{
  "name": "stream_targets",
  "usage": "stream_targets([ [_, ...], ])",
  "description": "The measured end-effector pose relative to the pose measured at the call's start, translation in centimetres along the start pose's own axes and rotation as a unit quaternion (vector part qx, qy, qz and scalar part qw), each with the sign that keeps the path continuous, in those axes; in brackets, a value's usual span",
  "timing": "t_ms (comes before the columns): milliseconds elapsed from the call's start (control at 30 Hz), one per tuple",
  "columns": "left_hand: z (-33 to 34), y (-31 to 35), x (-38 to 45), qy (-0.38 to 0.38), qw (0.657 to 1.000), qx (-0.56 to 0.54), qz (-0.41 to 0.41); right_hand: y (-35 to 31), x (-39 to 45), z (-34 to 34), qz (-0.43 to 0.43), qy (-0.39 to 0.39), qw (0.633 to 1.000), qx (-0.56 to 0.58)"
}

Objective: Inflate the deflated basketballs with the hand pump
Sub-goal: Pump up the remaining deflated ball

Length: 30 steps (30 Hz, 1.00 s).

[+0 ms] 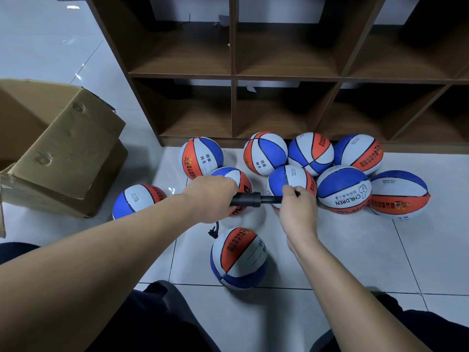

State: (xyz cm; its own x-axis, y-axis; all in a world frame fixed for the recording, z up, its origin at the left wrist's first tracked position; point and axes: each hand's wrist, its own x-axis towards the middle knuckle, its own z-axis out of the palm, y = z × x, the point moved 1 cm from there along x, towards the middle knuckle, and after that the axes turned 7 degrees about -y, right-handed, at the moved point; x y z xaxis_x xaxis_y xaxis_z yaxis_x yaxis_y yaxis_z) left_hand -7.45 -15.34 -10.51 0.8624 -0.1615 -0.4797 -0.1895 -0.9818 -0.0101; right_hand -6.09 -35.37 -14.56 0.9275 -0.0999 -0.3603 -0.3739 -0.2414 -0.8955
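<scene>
A black hand pump [250, 199] lies level between my hands above the floor. My left hand [210, 196] grips its barrel. My right hand [297, 212] grips the handle end, with the black rod showing between barrel and hand. A thin black hose [214, 231] hangs from under my left hand to the red, white and blue basketball [238, 257] on the tiles in front of me; where it meets the ball is hard to see. Several more balls of the same colours [344, 189] lie behind the pump, near the shelf.
A dark wooden cubby shelf [233, 77] with bare compartments stands at the back. An open cardboard box [58, 153] sits at the left on the white tiled floor [355, 250]. One ball [138, 199] lies beside the box. My dark-clothed knees [162, 323] fill the bottom edge.
</scene>
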Motion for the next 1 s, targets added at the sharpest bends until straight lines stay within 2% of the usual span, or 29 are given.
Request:
stream_targets([
  [233,-0.8,1.4,-0.4,0.040,0.999,-0.034,-0.001,-1.9,-1.3,1.2,-0.051,-0.066,0.995,-0.045],
  [533,-0.8,1.1,-0.2,0.010,1.000,-0.017,0.006,-1.3,-1.7,1.6,-0.041,-0.098,0.993,-0.045],
  [733,-0.9,0.9,-0.2,0.023,1.000,-0.019,0.008,-1.0,-1.2,1.2,-0.021,-0.109,0.993,-0.024],
  [833,-0.8,0.5,-0.1,0.024,1.000,-0.020,-0.003,-1.0,-0.4,-0.2,0.001,-0.092,0.996,0.003],
  [1000,-0.7,-1.1,-0.1,0.019,0.999,-0.033,-0.023,-1.8,1.6,-4.6,0.023,-0.003,0.997,0.069],
])
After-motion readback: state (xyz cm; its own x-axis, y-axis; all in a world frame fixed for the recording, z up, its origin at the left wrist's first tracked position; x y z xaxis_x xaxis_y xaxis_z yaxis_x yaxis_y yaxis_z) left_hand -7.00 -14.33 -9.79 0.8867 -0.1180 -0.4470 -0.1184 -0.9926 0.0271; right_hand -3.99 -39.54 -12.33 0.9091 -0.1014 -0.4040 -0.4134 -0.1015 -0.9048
